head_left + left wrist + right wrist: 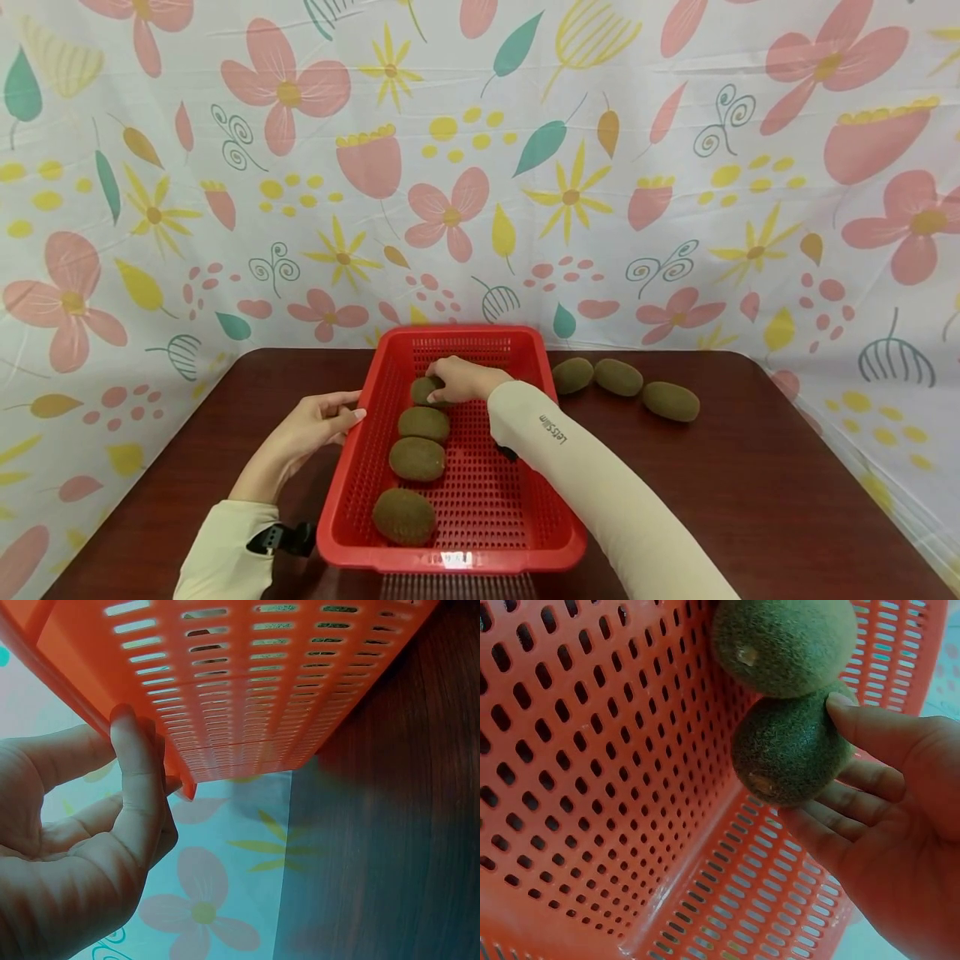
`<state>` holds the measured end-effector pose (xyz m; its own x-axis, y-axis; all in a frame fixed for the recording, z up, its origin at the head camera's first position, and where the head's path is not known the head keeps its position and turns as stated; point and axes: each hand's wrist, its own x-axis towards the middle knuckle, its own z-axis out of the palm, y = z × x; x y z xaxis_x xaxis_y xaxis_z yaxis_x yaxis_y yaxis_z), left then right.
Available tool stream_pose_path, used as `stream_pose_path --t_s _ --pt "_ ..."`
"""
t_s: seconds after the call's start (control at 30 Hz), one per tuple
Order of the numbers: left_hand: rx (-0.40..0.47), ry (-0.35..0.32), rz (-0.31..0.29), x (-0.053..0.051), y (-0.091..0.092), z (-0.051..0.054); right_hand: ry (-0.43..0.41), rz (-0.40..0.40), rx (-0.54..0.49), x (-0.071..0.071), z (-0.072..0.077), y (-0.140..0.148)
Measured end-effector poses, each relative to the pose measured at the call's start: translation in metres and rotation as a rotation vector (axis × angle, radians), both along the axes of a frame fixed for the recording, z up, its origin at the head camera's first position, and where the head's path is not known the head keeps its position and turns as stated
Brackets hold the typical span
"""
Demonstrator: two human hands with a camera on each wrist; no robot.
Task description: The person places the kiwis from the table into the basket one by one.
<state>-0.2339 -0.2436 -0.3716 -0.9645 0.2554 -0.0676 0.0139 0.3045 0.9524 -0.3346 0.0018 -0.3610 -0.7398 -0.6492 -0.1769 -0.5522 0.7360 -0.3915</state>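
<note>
A red perforated plastic basket point(480, 560) stands on the table, with several brown fuzzy kiwifruit point(417, 459) in a row along its left side. My left hand point(318, 429) holds the basket's left rim between thumb and fingers; the left wrist view shows the hand point(97, 817) at that rim from below. Inside the basket's far part, my right hand point(463, 379) grips a kiwifruit point(426, 390). In the right wrist view, thumb and fingers of the hand point(900, 795) are round this kiwifruit point(787, 750), which touches another kiwifruit point(787, 645).
Three kiwifruit point(618, 377) lie on the dark brown table point(720, 492) to the right of the basket. A white cloth point(465, 275) with flower patterns hangs behind the table's far edge.
</note>
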Motion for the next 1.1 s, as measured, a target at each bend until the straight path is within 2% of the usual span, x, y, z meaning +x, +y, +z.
stream_pose_path --t_s 0.23,0.6,1.1 --pt "-0.009 0.005 -0.005 -0.001 -0.001 0.0 0.023 0.024 0.044 -0.003 -0.008 -0.005" --pt "-0.012 0.003 -0.005 -0.001 -0.001 -0.001 0.014 0.032 0.047 -0.004 -0.013 -0.011" --pt "-0.01 -0.002 0.0 -0.001 -0.001 -0.001 0.075 0.029 0.049 -0.004 -0.006 -0.008"
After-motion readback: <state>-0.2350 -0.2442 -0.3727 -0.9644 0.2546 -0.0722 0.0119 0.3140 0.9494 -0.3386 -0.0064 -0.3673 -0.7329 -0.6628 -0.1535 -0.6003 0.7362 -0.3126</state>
